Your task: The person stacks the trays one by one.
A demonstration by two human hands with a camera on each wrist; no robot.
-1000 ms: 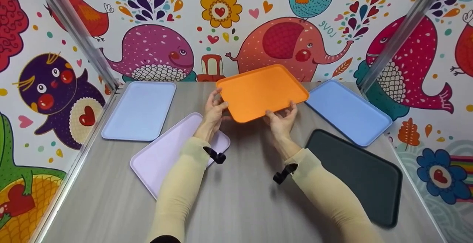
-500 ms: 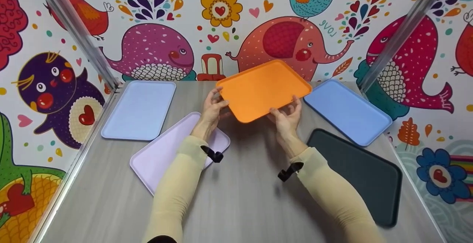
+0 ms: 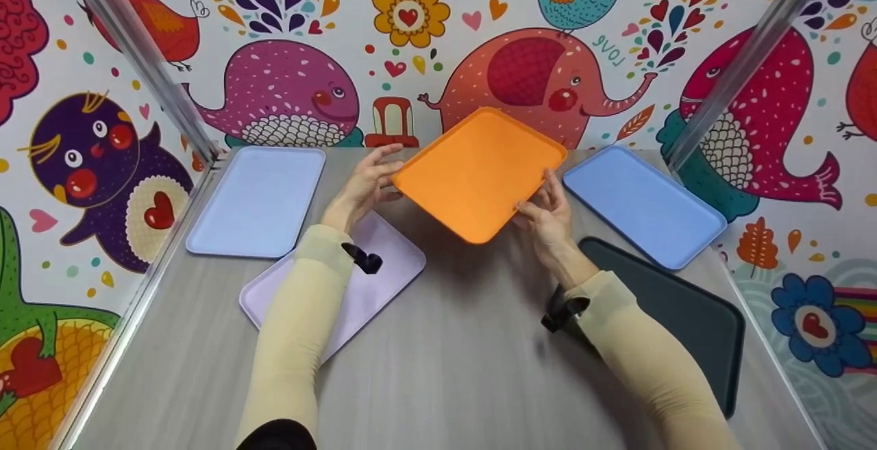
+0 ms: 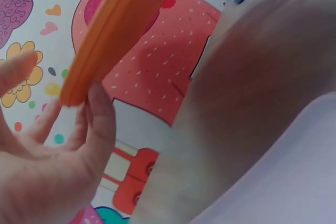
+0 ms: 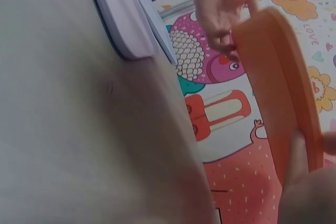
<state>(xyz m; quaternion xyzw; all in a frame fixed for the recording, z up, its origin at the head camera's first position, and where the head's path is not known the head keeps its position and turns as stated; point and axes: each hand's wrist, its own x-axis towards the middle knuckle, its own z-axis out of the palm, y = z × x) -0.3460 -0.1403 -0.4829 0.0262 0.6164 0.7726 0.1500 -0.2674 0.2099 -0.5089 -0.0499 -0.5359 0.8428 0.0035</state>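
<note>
An orange tray (image 3: 479,176) is held up tilted above the back of the table, its near corner pointing down. My right hand (image 3: 547,220) grips its right edge, thumb on the upper face and fingers behind. At the left corner my left hand (image 3: 363,186) is spread, its fingertips touching the edge. In the left wrist view the left thumb (image 4: 18,72) stands away from the tray, while fingers meet the tray's end from below. The right wrist view shows the tray's underside (image 5: 268,77) and the left hand at its far corner.
On the grey table (image 3: 438,368) lie a pale blue tray (image 3: 257,200) at back left, a lilac tray (image 3: 384,258) under the left forearm, a blue tray (image 3: 644,207) at back right and a dark tray (image 3: 685,320) partly behind the right forearm. A cartoon-printed wall (image 3: 411,80) stands behind.
The orange tray has turned, its left corner swinging toward me and its near corner dropping lower. My left hand has loosened its grip and shifted left; my right hand has moved slightly right.
</note>
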